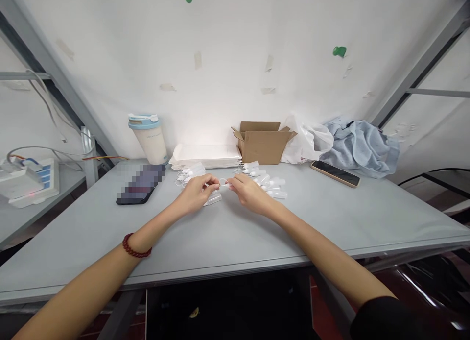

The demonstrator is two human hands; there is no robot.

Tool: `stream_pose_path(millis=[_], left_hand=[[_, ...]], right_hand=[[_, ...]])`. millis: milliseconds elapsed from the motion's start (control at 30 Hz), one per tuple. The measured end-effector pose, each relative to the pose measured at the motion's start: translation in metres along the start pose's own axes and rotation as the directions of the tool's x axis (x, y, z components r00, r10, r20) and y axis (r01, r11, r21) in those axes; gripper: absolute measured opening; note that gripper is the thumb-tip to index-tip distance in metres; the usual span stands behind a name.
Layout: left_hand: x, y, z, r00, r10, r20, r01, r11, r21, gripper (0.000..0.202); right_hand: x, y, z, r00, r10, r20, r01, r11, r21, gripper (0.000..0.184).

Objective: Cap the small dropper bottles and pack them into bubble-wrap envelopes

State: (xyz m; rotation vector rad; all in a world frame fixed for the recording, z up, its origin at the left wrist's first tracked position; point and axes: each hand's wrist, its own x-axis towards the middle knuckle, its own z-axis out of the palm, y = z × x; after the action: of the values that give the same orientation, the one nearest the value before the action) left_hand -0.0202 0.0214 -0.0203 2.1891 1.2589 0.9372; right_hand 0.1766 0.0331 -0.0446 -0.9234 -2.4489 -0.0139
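Over the middle of the grey table (227, 237), my left hand (196, 192) and my right hand (249, 192) meet, both pinched on a small white ring-shaped piece (223, 182) held between the fingertips. A small clear bottle (213, 199) lies under my left hand. Several more small clear bottles with white caps (270, 182) lie just beyond my right hand, and another small group of bottles (191, 172) lies beyond my left hand. A red bead bracelet (135, 247) is on my left wrist.
At the back stand a white-and-blue cup (149, 138), a stack of white bags (205, 155), an open cardboard box (262, 141), a white plastic bag (306, 141) and a blue cloth (362, 144). Phones lie at left (139, 184) and right (335, 173). A power strip (29, 181) sits far left.
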Motion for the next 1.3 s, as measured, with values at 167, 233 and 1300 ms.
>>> stream_pose_path(millis=[167, 233, 1300], left_hand=[[-0.002, -0.002, 0.003, 0.999, 0.032, -0.005, -0.032, 0.999, 0.041, 0.018], [-0.003, -0.002, 0.004, 0.999, 0.054, -0.006, -0.054, 0.996, 0.072, 0.016], [-0.001, 0.008, -0.009, 0.974, -0.091, 0.207, 0.104, 0.993, -0.054, 0.029]], right_hand=[[0.0, 0.0, 0.002, 1.0, -0.009, 0.017, 0.009, 1.0, -0.027, 0.021], [-0.001, 0.0, 0.004, 1.0, -0.019, 0.024, 0.019, 0.999, -0.027, 0.021], [-0.003, -0.007, 0.01, 1.0, -0.007, -0.024, 0.01, 0.993, 0.117, 0.02]])
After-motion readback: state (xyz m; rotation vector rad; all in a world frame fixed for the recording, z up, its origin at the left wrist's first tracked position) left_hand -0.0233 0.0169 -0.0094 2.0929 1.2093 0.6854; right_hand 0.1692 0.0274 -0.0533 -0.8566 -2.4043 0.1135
